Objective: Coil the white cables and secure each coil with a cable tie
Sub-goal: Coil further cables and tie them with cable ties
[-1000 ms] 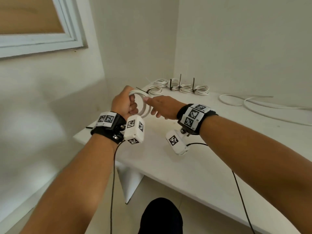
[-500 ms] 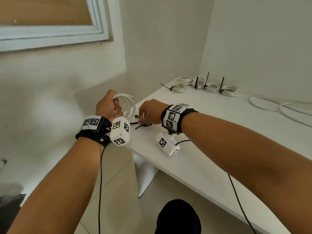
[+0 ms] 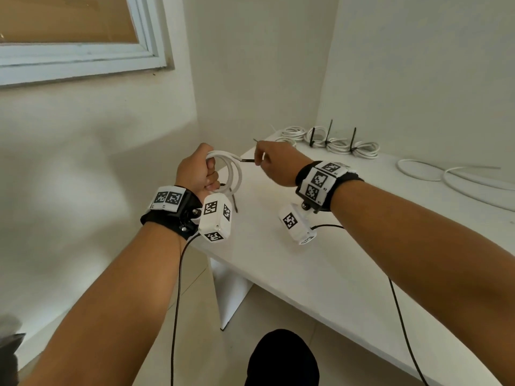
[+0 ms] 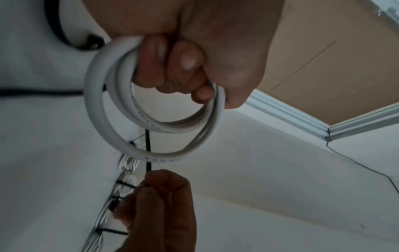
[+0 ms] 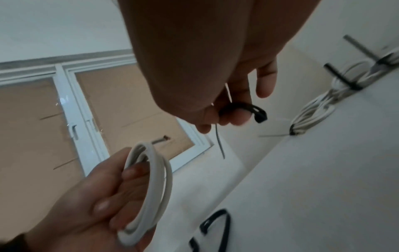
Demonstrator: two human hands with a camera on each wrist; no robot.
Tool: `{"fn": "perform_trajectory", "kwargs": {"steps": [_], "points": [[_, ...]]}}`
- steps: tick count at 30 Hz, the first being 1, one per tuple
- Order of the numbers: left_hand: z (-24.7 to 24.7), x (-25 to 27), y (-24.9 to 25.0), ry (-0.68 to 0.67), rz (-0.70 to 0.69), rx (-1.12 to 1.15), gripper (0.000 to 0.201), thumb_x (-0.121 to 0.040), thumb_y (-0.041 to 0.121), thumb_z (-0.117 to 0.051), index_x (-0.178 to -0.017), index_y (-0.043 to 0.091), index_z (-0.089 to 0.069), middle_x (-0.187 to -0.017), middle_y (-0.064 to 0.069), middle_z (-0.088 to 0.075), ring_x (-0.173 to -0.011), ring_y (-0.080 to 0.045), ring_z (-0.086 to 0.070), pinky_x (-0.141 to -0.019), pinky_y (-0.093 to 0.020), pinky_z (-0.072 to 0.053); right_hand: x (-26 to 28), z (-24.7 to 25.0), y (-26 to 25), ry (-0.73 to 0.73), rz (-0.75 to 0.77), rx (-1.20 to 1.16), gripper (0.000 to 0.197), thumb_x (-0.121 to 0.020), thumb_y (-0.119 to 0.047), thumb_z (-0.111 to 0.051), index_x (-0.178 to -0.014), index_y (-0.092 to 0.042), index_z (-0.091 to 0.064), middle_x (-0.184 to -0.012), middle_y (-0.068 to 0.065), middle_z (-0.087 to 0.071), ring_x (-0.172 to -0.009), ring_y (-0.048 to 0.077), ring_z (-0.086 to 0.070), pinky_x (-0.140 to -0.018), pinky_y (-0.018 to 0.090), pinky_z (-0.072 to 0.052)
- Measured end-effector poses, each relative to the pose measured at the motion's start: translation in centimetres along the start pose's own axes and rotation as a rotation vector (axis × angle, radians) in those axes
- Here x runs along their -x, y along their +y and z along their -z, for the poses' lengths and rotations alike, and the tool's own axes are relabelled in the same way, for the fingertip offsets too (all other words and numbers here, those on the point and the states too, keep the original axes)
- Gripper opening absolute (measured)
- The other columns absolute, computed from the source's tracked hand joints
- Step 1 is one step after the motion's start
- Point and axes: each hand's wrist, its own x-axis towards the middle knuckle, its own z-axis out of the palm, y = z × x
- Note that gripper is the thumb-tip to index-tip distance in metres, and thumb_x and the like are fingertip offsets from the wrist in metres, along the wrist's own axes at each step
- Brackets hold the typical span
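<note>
Gripping tight, our left hand (image 3: 196,169) has its fingers curled around the round coil of smooth white plastic cable (image 3: 233,169), held upright in the air just off the near corner of the flat white table (image 3: 320,274). Our right hand (image 3: 274,162) pinches a thin black plastic cable tie (image 5: 248,109) just beside the coil, apart from it. More black ties (image 5: 215,221) lie on the table below. Against the far wall we see tied white coils (image 3: 334,142) in a row, and loose white cable (image 3: 446,176) beyond them.

Black cable tie (image 5: 244,109) between fingertips (image 5: 237,119)
</note>
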Motion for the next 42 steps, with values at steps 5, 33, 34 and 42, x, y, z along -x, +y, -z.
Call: {"fn": "perform_trajectory", "kwargs": {"steps": [5, 33, 34, 42], "points": [[-5.7, 1.4, -1.3, -0.083, 0.025, -0.009, 0.038, -0.087, 0.022, -0.054, -0.052, 0.016, -0.040, -0.044, 0.002, -0.026, -0.035, -0.014, -0.019, -0.043, -0.023, -0.014, 3.7, 3.7, 4.1, 0.197, -0.090, -0.200, 0.032, -0.099, -0.016, -0.039, -0.085, -0.013, -0.069, -0.089, -0.003, -0.065, -0.079, 0.014, -0.057, -0.072, 0.029, -0.042], [-33.2, 15.7, -11.4, -0.515, -0.027, -0.034, 0.058, -0.105, 0.049, -0.031, -0.068, 0.013, -0.056, -0.050, -0.001, -0.038, -0.043, -0.017, -0.040, -0.050, -0.028, -0.038, 24.1, 12.3, 20.3, 0.460, -0.260, 0.032, 0.037, -0.103, -0.033, -0.040, -0.088, -0.006, -0.060, -0.077, 0.005, -0.061, -0.071, 0.023, -0.055, -0.068, 0.041, -0.047], [-33.4, 15.7, -11.4, -0.521, -0.007, -0.021, 0.056, -0.105, 0.049, -0.034, -0.069, 0.013, -0.056, -0.051, -0.001, -0.036, -0.043, -0.015, -0.038, -0.048, -0.026, -0.037, 24.1, 12.3, 20.4, 0.468, -0.272, 0.036, 0.038, -0.104, -0.034, -0.040, -0.085, -0.007, -0.058, -0.075, 0.004, -0.060, -0.069, 0.022, -0.054, -0.066, 0.041, -0.046], [-33.7, 14.5, -11.2, -0.508, 0.106, 0.012, 0.049, -0.096, 0.050, -0.054, -0.063, 0.015, -0.057, -0.051, 0.002, -0.031, -0.042, -0.013, -0.026, -0.042, -0.025, -0.023, 23.6, 11.8, 20.6, 0.447, -0.317, 0.118, 0.039, -0.104, -0.039, -0.038, -0.084, -0.010, -0.054, -0.074, -0.001, -0.055, -0.067, 0.017, -0.049, -0.062, 0.032, -0.036]]}}
